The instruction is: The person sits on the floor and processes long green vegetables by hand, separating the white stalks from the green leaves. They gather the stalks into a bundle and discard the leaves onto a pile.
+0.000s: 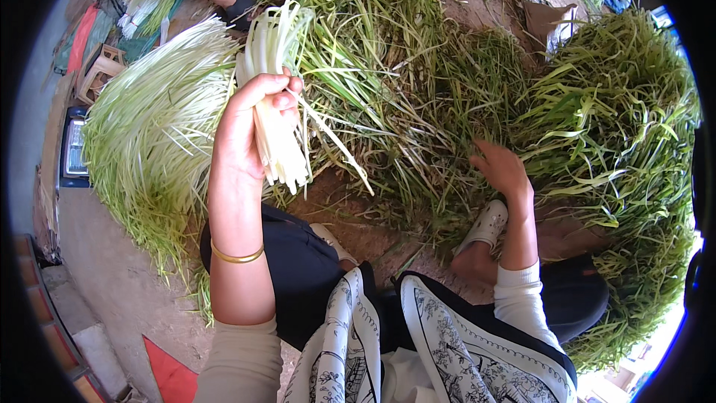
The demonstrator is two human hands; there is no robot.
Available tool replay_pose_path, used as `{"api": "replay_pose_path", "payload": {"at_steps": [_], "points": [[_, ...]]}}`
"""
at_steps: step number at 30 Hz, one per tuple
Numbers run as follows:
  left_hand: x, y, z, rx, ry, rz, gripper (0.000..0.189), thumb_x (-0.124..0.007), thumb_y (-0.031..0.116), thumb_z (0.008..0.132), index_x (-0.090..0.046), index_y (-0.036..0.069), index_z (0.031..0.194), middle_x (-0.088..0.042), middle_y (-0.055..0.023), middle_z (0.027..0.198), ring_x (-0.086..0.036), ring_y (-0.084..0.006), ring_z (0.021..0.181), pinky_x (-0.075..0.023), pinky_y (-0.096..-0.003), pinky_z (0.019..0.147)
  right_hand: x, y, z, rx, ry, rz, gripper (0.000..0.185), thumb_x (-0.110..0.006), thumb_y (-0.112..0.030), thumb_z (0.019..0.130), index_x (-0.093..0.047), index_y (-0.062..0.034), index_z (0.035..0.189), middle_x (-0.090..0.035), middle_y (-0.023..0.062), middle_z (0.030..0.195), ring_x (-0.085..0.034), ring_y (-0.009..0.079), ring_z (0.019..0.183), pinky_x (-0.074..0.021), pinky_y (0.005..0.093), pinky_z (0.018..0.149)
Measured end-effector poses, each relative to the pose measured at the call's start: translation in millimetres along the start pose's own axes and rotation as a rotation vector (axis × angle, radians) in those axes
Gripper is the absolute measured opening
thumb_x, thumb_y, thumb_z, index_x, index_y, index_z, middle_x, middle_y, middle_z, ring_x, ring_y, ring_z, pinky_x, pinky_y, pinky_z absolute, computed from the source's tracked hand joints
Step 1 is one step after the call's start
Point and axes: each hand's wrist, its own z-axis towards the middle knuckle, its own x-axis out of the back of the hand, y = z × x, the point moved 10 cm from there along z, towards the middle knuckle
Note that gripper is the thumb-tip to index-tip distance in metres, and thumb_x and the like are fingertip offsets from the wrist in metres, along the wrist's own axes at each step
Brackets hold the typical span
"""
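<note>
My left hand [263, 109] is closed around a bunch of pale garlic chives or similar leafy stalks [279, 145], raised in front of me. One thin stalk sticks out from the bunch towards the lower right. To its left lies a large heap of pale stalks with green leaf ends [162, 101]. My right hand [500, 168], slightly blurred, hangs over loose green leaves and trimmings [414, 140], its fingers apart and nothing seen in it. Beyond it, at the right, rises a pile of green leafy stalks [604, 140].
Another person's leg and dark shoe [240, 11] are at the upper left, near tied pale bundles [134, 17]. A wooden stool [103, 73] and a dark-framed lamp or panel [74, 146] stand at the left edge. A red piece [168, 372] lies on the floor.
</note>
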Motion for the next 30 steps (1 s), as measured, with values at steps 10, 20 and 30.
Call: {"api": "replay_pose_path", "payload": {"at_steps": [10,20,30], "points": [[-12.2,-17.8,13.5,-0.020,0.048,0.030,0.018,-0.062,0.006,0.080,-0.055,-0.002,0.095,-0.062,-0.0138,0.090,-0.052,-0.0075,0.062,-0.0464,-0.0203,0.057,5.5,-175.8,-16.7,0.375,0.139,1.036,0.015,-0.056,-0.012,0.092,-0.058,0.0013,0.096,-0.064,0.0042,0.069,-0.053,0.0086,0.051,-0.0447,0.0244,0.050],[-19.4,-74.3,11.6,0.066,0.127,0.472,0.019,-0.066,0.010,0.078,-0.059,-0.002,0.091,-0.062,-0.0082,0.076,-0.058,-0.0124,0.063,-0.0459,-0.0237,0.055,-19.5,-149.0,-8.9,0.110,0.389,1.501,0.020,-0.046,-0.014,0.097,-0.056,0.0006,0.088,-0.061,0.0067,0.065,-0.057,0.0110,0.056,-0.0483,0.0251,0.052],[-7.2,-45.2,11.5,-0.019,0.142,0.312,0.021,-0.067,0.013,0.079,-0.057,0.002,0.093,-0.059,-0.0050,0.075,-0.053,-0.0095,0.060,-0.0438,-0.0220,0.056,-89.9,82.6,-9.6,-0.463,0.469,0.002,0.041,-0.057,-0.029,0.091,-0.048,-0.0065,0.124,-0.061,0.0132,0.078,-0.058,0.0292,0.060,-0.0447,0.0445,0.049]]}}
